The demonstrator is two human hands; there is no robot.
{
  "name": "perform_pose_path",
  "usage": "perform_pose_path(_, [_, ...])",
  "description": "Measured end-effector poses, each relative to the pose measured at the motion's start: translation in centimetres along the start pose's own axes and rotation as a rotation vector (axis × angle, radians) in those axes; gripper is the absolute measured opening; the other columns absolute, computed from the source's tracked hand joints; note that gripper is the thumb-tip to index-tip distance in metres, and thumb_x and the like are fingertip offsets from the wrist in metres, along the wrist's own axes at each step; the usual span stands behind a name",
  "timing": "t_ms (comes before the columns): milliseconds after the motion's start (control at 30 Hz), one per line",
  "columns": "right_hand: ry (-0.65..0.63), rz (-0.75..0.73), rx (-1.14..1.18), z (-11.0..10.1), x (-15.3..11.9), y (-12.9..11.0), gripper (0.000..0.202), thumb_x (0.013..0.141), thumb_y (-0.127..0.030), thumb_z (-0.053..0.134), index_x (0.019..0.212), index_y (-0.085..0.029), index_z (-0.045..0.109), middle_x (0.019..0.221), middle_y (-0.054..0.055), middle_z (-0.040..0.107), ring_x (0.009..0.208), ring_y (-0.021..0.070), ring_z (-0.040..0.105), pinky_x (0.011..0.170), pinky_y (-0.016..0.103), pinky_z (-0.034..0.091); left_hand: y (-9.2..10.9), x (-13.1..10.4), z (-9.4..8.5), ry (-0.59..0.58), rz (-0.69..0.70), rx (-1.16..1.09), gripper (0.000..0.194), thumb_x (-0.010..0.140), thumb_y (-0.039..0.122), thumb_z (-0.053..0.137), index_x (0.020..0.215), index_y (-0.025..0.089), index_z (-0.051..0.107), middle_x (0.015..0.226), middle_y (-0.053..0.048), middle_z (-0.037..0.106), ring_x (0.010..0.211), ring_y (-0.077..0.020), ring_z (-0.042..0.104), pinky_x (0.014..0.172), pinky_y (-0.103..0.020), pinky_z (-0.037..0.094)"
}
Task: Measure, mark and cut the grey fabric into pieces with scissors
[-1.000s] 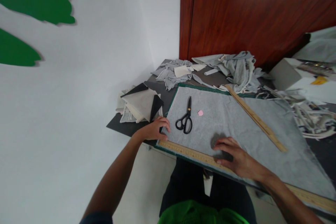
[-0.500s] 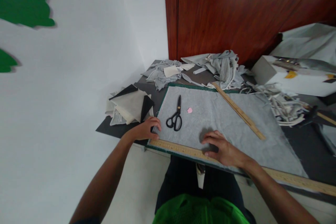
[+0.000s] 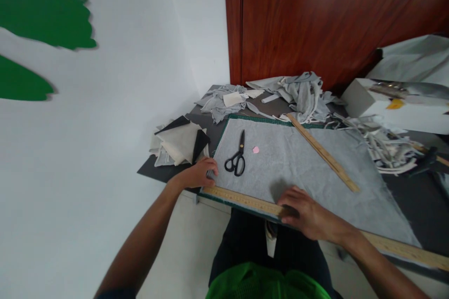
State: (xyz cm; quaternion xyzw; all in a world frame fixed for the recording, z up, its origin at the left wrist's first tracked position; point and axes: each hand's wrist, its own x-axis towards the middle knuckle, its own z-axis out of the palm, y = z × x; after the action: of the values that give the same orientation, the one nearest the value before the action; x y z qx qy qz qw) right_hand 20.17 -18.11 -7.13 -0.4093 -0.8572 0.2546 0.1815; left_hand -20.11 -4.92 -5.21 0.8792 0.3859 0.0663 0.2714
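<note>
A long wooden ruler lies along the near edge of a grey cloth, which is spread over a green cutting mat. My right hand spans the ruler near its middle, fingers at the far edge and thumb at the near edge. At the ruler's left end is my left hand, fingers curved over the cloth's left edge. A gap shows between its thumb and fingers, and the thumb tip is close to the ruler. Black scissors and a small pink piece lie on the cloth.
A second wooden ruler lies slantwise on the cloth. Folded fabric pieces sit at the left, grey scraps at the back. A white box and tangled strips stand right. The wall borders the left side.
My right hand has closed down onto the ruler, moving slightly right and toward me. My left hand stays at the ruler's left end. The whole view has shifted slightly.
</note>
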Motion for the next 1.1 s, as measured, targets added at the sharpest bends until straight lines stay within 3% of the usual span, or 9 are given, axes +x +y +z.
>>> perform_pose_path(367, [0.052, 0.043, 0.035, 1.0, -0.8, 0.0, 0.012, 0.092, -0.020, 0.062, 0.102, -0.024, 0.066, 0.097, 0.007, 0.068, 0.092, 0.0257, 0.066, 0.082, 0.043, 0.057, 0.0, -0.1, 0.2, 0.006, 0.028, -0.005, 0.021, 0.075, 0.021, 0.081, 0.093, 0.020, 0.070, 0.115, -0.006, 0.063, 0.118, -0.0238, 0.056, 0.111, -0.037, 0.042])
perform_pose_path(600, [0.032, 0.091, 0.044, 0.2, -1.0, 0.6, 0.014, 0.097, -0.023, 0.057, 0.108, -0.025, 0.066, 0.101, 0.007, 0.068, 0.088, 0.0221, 0.069, 0.077, 0.037, 0.059, 0.7, 0.1, -0.5, 0.031, 0.058, -0.033, 0.009, 0.089, 0.028, 0.068, 0.089, 0.020, 0.071, 0.103, -0.005, 0.070, 0.105, -0.0216, 0.062, 0.104, -0.036, 0.045])
perform_pose_path(700, [0.074, 0.074, 0.031, -0.4, -1.1, 1.0, 0.019, 0.100, -0.026, 0.053, 0.114, -0.025, 0.067, 0.105, 0.008, 0.067, 0.091, 0.0222, 0.070, 0.080, 0.036, 0.060, 1.3, 0.1, -0.9, 0.061, 0.073, -0.059, 0.019, 0.094, 0.030, 0.060, 0.087, 0.019, 0.073, 0.096, -0.006, 0.073, 0.099, -0.0209, 0.065, 0.098, -0.033, 0.047])
perform_pose_path(867, [0.210, 0.078, -0.018, -1.4, -0.5, 1.3, 0.019, 0.101, -0.029, 0.053, 0.114, -0.025, 0.067, 0.106, 0.009, 0.066, 0.090, 0.0234, 0.070, 0.080, 0.037, 0.061, 1.8, 0.4, -0.9, 0.115, -0.032, -0.090, 0.024, 0.094, 0.029, 0.056, 0.087, 0.018, 0.076, 0.089, -0.005, 0.075, 0.084, -0.0189, 0.068, 0.080, -0.028, 0.049])
perform_pose_path(1000, [0.293, 0.061, -0.043, -2.0, 0.4, 1.8, 0.017, 0.100, -0.026, 0.051, 0.109, -0.024, 0.066, 0.102, 0.009, 0.065, 0.088, 0.0236, 0.069, 0.079, 0.038, 0.060, 1.5, 0.8, -0.5, 0.154, -0.057, -0.133, 0.021, 0.092, 0.024, 0.057, 0.093, 0.018, 0.077, 0.091, -0.004, 0.077, 0.083, -0.0177, 0.069, 0.078, -0.027, 0.049])
perform_pose_path(1100, [0.274, 0.073, -0.058, -2.5, 0.7, 2.4, 0.018, 0.099, -0.021, 0.049, 0.109, -0.023, 0.064, 0.100, 0.009, 0.065, 0.088, 0.0232, 0.068, 0.080, 0.038, 0.059, 1.3, 1.4, -0.1, 0.156, -0.039, -0.129, 0.021, 0.091, 0.022, 0.057, 0.093, 0.018, 0.078, 0.091, -0.004, 0.078, 0.083, -0.0175, 0.070, 0.077, -0.026, 0.049])
